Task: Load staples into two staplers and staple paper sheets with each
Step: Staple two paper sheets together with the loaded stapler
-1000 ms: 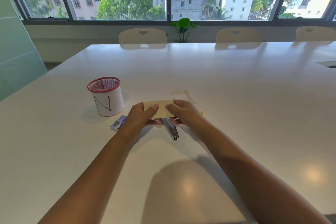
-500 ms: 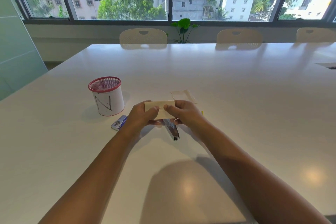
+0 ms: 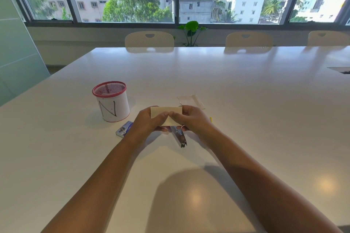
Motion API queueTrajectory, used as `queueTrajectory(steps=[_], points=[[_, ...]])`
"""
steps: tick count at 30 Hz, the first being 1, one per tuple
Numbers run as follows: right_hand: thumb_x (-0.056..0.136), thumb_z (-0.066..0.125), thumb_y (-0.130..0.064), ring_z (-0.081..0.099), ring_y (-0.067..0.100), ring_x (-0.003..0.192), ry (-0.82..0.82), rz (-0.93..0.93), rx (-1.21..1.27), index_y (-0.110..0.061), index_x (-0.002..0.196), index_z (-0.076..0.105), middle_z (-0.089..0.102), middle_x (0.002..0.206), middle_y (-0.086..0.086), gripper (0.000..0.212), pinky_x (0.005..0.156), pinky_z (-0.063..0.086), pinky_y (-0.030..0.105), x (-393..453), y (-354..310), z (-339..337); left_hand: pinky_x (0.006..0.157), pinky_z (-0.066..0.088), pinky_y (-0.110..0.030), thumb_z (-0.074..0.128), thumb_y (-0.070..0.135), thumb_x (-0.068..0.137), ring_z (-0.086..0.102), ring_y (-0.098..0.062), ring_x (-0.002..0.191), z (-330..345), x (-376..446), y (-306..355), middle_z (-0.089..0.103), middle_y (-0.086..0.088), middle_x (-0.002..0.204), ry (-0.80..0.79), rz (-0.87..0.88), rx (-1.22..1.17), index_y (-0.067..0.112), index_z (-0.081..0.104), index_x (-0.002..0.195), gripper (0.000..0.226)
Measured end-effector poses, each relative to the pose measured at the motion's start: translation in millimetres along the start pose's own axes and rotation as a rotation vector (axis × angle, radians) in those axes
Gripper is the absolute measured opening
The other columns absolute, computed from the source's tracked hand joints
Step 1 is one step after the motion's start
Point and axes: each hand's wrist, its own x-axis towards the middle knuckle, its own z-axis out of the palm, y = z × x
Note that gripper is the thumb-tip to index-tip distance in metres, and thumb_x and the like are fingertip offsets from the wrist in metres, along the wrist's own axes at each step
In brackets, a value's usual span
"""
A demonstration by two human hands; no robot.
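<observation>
I hold a small cream paper sheet [image 3: 166, 114] above the tabletop [image 3: 246, 100], toward its left edge, pinched between my left hand [image 3: 146, 122] and right hand [image 3: 191, 120], with a stapler [image 3: 179, 136] lying just beneath and a staple box [image 3: 124, 131] beside it.

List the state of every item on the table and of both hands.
Paper slip: held up, pinched by both hands.
Left hand: pinching it.
Right hand: pinching it.
Stapler: lying on table, partly hidden.
Staple box: lying flat.
Mesh cup: upright.
Second paper: flat on table.
</observation>
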Motion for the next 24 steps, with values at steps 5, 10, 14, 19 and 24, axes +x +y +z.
queueTrajectory(steps=[5,10,14,19,24], points=[[0.091,0.052,-0.016,0.058,0.002,0.052,0.005,0.020,-0.024,-0.017,0.077,0.060,0.062,0.065,-0.004,0.016,0.050,0.045,0.014,0,-2,0,0.057,0.055,-0.018,0.051,0.009,0.089,0.066,-0.005,0.061,2,0,3,0.062,-0.003,0.085,-0.017,0.000,0.016,0.018,0.054,0.093,0.010],[0.097,0.044,-0.015,0.055,0.002,0.044,0.030,0.048,0.105,-0.012,0.084,0.062,0.058,0.051,-0.008,0.023,0.047,0.046,0.014,-2,-5,1,0.053,0.053,-0.015,0.043,0.019,0.094,0.062,-0.006,0.058,-5,6,4,0.053,-0.003,0.086,0.040,0.031,0.224,0.013,0.040,0.104,0.012],[0.096,0.046,-0.015,0.055,0.006,0.045,0.060,0.018,0.140,-0.011,0.086,0.063,0.057,0.065,0.002,0.020,0.049,0.045,0.017,-1,-7,1,0.051,0.052,-0.014,0.044,0.019,0.095,0.057,-0.009,0.054,-4,3,10,0.049,-0.003,0.083,0.124,0.074,0.269,0.010,0.039,0.099,0.010],[0.093,0.051,-0.014,0.055,0.005,0.043,0.135,-0.058,0.066,-0.004,0.074,0.064,0.059,0.055,-0.001,0.025,0.051,0.048,0.017,2,-6,0,0.060,0.050,-0.025,0.047,0.023,0.093,0.055,-0.013,0.061,-7,1,24,0.054,-0.007,0.085,0.182,0.174,0.505,0.014,0.042,0.089,0.011],[0.093,0.054,-0.021,0.053,0.002,0.039,0.173,-0.178,-0.007,-0.005,0.086,0.069,0.063,0.049,-0.006,0.023,0.048,0.047,0.014,8,0,1,0.060,0.047,-0.033,0.039,0.028,0.095,0.053,-0.027,0.074,-52,14,57,0.056,-0.006,0.082,0.335,0.484,0.947,0.012,0.049,0.089,0.020]])
